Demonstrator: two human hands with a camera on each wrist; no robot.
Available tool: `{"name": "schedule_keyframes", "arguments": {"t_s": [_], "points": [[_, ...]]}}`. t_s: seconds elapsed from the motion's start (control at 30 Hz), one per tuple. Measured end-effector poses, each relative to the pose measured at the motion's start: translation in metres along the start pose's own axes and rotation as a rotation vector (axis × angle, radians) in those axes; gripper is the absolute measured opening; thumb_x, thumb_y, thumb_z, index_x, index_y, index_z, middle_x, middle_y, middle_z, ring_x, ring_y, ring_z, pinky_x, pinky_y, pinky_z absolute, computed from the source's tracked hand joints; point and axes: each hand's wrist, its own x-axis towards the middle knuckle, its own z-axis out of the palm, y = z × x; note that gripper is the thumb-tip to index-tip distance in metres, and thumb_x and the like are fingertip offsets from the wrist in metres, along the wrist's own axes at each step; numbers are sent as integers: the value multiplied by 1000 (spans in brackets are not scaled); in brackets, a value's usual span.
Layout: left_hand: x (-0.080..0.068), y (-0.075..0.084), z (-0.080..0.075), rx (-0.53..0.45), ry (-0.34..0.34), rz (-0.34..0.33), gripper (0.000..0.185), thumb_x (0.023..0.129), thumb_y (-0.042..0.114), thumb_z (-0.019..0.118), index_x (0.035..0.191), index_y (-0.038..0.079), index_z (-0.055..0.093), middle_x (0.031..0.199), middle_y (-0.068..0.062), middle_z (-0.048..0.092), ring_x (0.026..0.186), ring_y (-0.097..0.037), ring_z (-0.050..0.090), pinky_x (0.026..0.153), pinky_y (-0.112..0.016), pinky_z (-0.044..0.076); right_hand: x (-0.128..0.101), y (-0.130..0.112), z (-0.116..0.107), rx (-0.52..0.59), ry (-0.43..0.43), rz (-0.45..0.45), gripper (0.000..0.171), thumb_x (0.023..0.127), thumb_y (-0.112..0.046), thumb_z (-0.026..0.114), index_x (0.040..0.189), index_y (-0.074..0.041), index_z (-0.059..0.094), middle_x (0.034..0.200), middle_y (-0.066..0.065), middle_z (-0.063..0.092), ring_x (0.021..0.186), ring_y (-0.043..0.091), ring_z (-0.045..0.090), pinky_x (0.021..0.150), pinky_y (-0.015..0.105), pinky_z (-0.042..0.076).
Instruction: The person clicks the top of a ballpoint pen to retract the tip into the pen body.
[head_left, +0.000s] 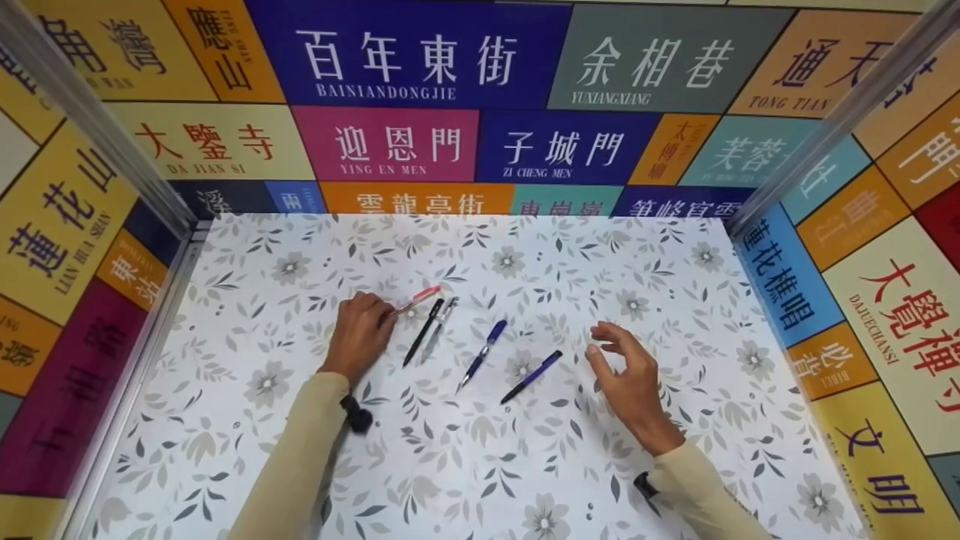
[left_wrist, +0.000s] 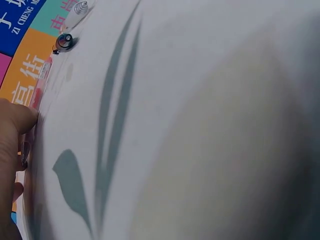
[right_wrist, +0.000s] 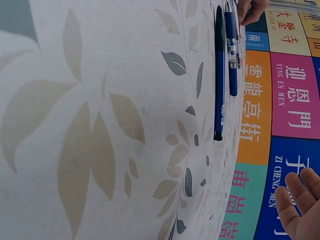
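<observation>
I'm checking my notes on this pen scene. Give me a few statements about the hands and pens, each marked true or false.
1. The left hand grips the red pen. True.
2. The right hand holds a blue pen. False: it hovers with nothing in it, its fingers loose.
3. Five pens lie on the floral table. True.
4. The black pen lies right of the two blue pens. False: it lies left of them, beside the grey pen.
</observation>
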Motion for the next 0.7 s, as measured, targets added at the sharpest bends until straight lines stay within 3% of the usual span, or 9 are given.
{"name": "schedule_keyframes", "arguments": {"t_s": [0.27, 0.47, 0.7], "points": [[-4, 2, -2, -25, 26, -68, 9, 100, 12, 81, 98, 3, 81, 92, -10, 71, 93, -34, 62, 90, -54, 44, 8, -26, -3, 7, 16, -26, 40, 89, 20, 75, 128, 12, 69, 114, 29, 75, 105, 44, 72, 97, 19, 55], [-4, 10, -7, -63, 57, -94, 11, 99, 17, 83, 98, 5, 83, 91, -6, 70, 94, -30, 61, 90, -51, 41, 9, -28, -5, 18, 15, 4, 38, 91, 18, 74, 129, 12, 69, 115, 29, 76, 106, 47, 72, 98, 11, 50], [-5, 22, -13, -97, 68, -85, 9, 98, 16, 84, 96, 7, 84, 90, -5, 73, 94, -29, 63, 89, -51, 41, 9, -25, -4, 3, 17, 8, 39, 92, 16, 75, 130, 11, 69, 116, 29, 76, 107, 46, 73, 97, 11, 50]]}}
